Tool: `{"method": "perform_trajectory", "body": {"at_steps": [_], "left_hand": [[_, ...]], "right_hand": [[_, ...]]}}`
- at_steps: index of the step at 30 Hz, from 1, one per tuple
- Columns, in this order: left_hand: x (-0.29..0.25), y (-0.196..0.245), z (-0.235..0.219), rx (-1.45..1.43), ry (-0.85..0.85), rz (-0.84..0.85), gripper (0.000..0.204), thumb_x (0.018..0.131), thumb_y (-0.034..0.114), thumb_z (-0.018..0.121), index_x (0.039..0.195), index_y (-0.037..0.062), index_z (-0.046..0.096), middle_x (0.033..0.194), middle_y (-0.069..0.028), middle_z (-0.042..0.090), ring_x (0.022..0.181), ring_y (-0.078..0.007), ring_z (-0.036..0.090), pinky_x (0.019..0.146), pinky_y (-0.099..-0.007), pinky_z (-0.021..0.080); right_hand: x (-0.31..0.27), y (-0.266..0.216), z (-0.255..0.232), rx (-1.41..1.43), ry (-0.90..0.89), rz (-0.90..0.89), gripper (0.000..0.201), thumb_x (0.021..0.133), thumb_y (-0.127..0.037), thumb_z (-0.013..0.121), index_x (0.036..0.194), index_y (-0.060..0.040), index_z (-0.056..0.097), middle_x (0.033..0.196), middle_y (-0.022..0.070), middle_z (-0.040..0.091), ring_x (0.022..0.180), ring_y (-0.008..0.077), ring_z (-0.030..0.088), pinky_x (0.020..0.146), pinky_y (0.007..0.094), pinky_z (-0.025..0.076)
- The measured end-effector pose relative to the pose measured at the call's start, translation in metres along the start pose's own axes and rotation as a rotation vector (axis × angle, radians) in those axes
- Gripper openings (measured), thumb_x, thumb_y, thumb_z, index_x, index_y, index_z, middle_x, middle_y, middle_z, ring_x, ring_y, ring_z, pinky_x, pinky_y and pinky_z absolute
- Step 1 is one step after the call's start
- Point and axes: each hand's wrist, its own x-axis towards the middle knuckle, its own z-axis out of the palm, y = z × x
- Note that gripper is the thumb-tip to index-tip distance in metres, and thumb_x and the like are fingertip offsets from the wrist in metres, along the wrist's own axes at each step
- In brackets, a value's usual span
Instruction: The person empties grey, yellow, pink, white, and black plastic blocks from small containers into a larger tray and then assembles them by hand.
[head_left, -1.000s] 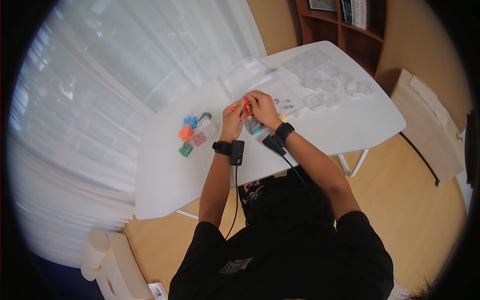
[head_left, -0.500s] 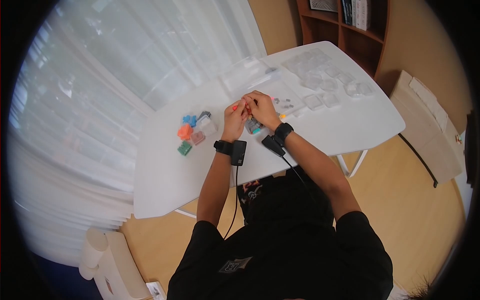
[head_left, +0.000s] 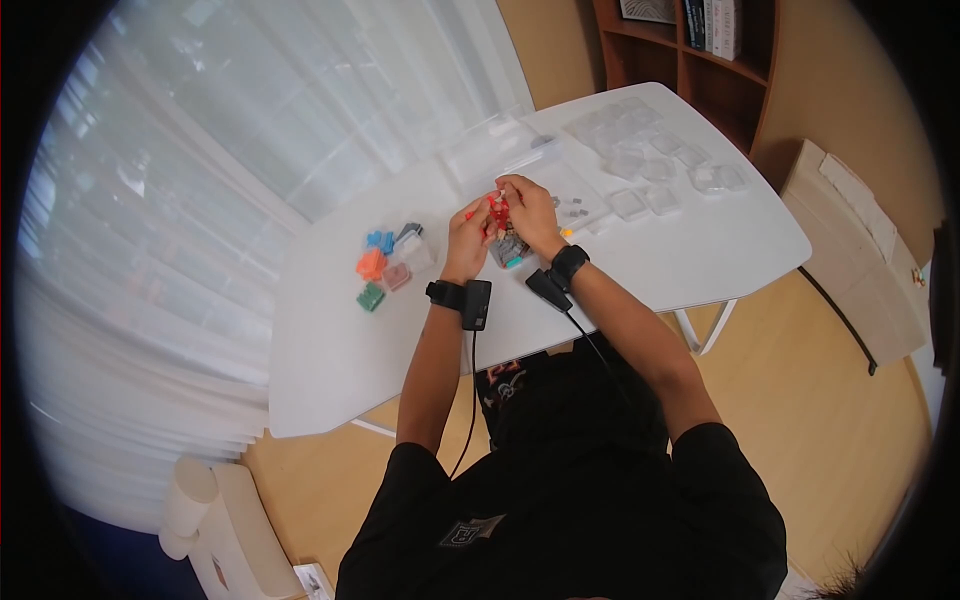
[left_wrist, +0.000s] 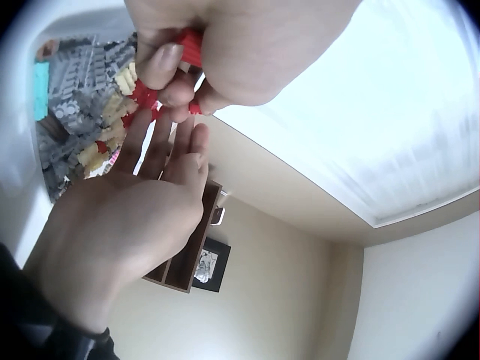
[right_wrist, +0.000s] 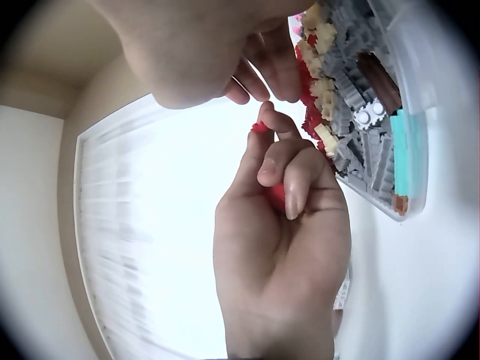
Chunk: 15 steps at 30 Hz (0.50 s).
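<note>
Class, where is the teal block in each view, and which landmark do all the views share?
Head: teal block just above and right of centre.
Left wrist: teal block at the far left, upper half.
Right wrist: teal block toward the right, about mid-height.
Shared landmark: gray pieces beside it.

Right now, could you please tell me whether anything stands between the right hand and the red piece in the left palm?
Yes: the left hand's own curled fingers partly cover the red piece; nothing else visible stands between it and the right hand.
</note>
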Motion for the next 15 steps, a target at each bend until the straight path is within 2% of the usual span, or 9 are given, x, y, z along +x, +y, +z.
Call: {"method": "perform_trajectory", "body": {"at_steps": [1, 4, 10, 11, 13, 14, 15], "left_hand": [[0.0, 0.0, -0.001, -0.002, 0.001, 0.0, 0.03, 0.098, 0.018, 0.046, 0.113, -0.0046, 0.057, 0.072, 0.0001, 0.054, 0.052, -0.0053, 0.039, 0.045, -0.019, 0.027], [0.004, -0.004, -0.009, 0.051, -0.026, 0.011, 0.03, 0.095, 0.014, 0.051, 0.118, -0.0044, 0.056, 0.075, 0.0, 0.057, 0.053, -0.0045, 0.04, 0.046, -0.0187, 0.028], [0.005, -0.007, -0.014, 0.18, 0.066, 0.049, 0.028, 0.09, 0.013, 0.06, 0.115, 0.0006, 0.058, 0.075, -0.0005, 0.058, 0.051, -0.0031, 0.04, 0.042, -0.019, 0.026], [0.006, -0.006, -0.016, 0.181, 0.089, 0.051, 0.03, 0.092, 0.016, 0.058, 0.117, 0.0, 0.056, 0.075, -0.0017, 0.057, 0.049, -0.0039, 0.039, 0.042, -0.0188, 0.027], [0.006, -0.005, -0.018, 0.183, 0.112, 0.052, 0.031, 0.094, 0.018, 0.056, 0.119, -0.0007, 0.054, 0.074, -0.0028, 0.057, 0.048, -0.0046, 0.039, 0.042, -0.0185, 0.027], [0.003, -0.001, -0.014, 0.17, 0.122, 0.046, 0.037, 0.095, 0.027, 0.052, 0.121, 0.0001, 0.052, 0.072, -0.0027, 0.056, 0.047, -0.0048, 0.038, 0.041, -0.0187, 0.026], [0.002, 0.002, -0.012, 0.157, 0.132, 0.041, 0.044, 0.097, 0.037, 0.048, 0.123, 0.0009, 0.049, 0.071, -0.0025, 0.056, 0.045, -0.0051, 0.037, 0.04, -0.0189, 0.025]], "right_hand": [[0.001, 0.004, 0.001, -0.036, 0.041, -0.062, 0.021, 0.09, -0.01, 0.047, 0.096, 0.0014, 0.064, 0.09, 0.0171, 0.065, 0.079, 0.0333, 0.062, 0.074, 0.0371, 0.049], [0.001, 0.001, 0.0, -0.035, 0.068, -0.071, 0.019, 0.089, -0.009, 0.049, 0.095, 0.0011, 0.064, 0.09, 0.017, 0.065, 0.08, 0.0331, 0.063, 0.073, 0.0375, 0.049], [0.003, -0.002, -0.002, -0.057, 0.094, -0.13, 0.017, 0.087, -0.009, 0.051, 0.093, 0.0006, 0.064, 0.088, 0.0162, 0.065, 0.075, 0.0301, 0.063, 0.07, 0.036, 0.05], [0.003, -0.003, -0.002, -0.056, 0.094, -0.13, 0.017, 0.087, -0.009, 0.051, 0.093, 0.0006, 0.064, 0.088, 0.0162, 0.065, 0.075, 0.0301, 0.063, 0.07, 0.036, 0.05], [0.003, -0.005, -0.003, 0.006, 0.079, -0.035, 0.016, 0.086, -0.012, 0.056, 0.091, 0.0009, 0.064, 0.083, 0.0144, 0.064, 0.065, 0.024, 0.062, 0.063, 0.033, 0.048], [0.003, -0.005, -0.004, 0.006, 0.081, -0.034, 0.016, 0.086, -0.012, 0.056, 0.091, 0.0009, 0.064, 0.083, 0.0144, 0.064, 0.065, 0.024, 0.062, 0.063, 0.033, 0.048], [0.002, -0.006, -0.005, 0.022, -0.027, 0.033, 0.016, 0.084, -0.013, 0.059, 0.088, 0.0012, 0.065, 0.078, 0.013, 0.062, 0.062, 0.021, 0.059, 0.06, 0.0315, 0.046]]}}
